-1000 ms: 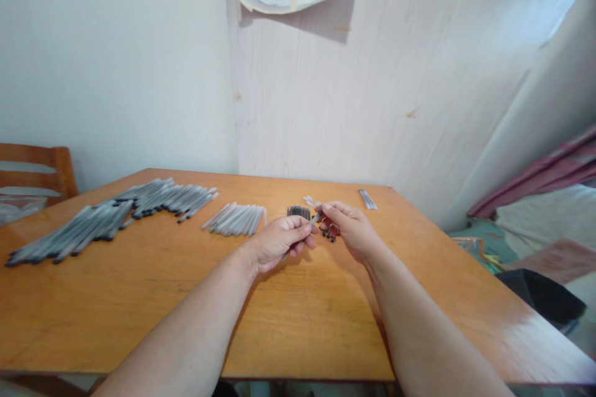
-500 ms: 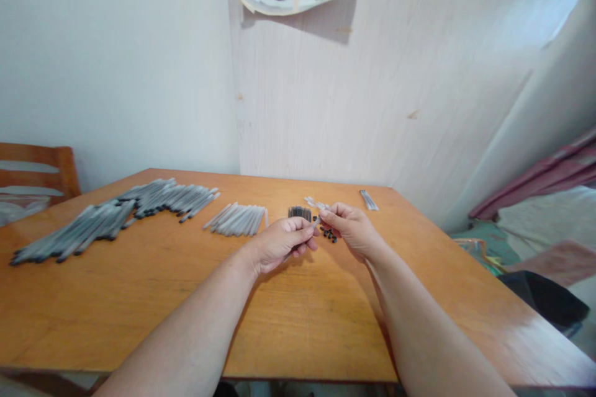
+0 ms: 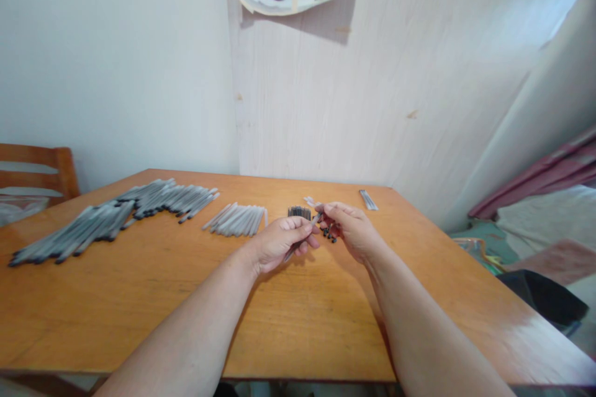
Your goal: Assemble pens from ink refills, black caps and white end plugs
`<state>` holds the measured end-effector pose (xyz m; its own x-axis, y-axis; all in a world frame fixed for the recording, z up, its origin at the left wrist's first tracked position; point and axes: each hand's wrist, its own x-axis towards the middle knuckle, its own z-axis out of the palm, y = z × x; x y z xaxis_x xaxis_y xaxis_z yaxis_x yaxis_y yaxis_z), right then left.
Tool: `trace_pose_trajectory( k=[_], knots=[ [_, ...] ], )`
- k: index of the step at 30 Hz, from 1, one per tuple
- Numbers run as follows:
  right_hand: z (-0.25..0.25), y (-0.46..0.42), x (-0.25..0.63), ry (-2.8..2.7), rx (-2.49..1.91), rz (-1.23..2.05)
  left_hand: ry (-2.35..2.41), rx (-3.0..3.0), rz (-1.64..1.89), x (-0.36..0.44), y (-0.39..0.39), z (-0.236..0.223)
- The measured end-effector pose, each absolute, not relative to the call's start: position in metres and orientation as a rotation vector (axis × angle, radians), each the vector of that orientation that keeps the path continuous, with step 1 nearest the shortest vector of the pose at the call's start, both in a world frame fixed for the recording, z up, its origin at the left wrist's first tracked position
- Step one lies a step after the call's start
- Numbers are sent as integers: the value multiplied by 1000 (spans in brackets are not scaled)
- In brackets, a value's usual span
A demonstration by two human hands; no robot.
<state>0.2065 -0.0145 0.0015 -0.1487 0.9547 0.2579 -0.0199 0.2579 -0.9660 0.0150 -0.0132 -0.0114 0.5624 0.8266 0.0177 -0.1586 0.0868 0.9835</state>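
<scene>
- Centre: left hand (image 3: 283, 242), fingers grasping a tilted tube (image 3: 315, 221); a firm hold near its tip helps.
- Just right of centre: right hand (image 3: 348, 223), fingers pinching its upper end; straight, in-line pressure should avoid bending.

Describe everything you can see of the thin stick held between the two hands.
The thin stick looks pale grey, perhaps plastic, where it shows between the hands. It slants above the table, gripped between thumb and fingers of the left hand, its upper end at the fingertips of the right hand. Fingers hide much of it.
</scene>
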Motion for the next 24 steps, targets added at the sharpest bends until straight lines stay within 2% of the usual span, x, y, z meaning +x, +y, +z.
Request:
trace_pose_trajectory(
  k=[9,24],
  knots=[
    [-1,-12,207,-1460,-943,1117,667,1308,775,14,-10,-16],
    [-1,-13,200,-1450,-961,1081,874,1436,933,20,-15,-10]
  ],
)
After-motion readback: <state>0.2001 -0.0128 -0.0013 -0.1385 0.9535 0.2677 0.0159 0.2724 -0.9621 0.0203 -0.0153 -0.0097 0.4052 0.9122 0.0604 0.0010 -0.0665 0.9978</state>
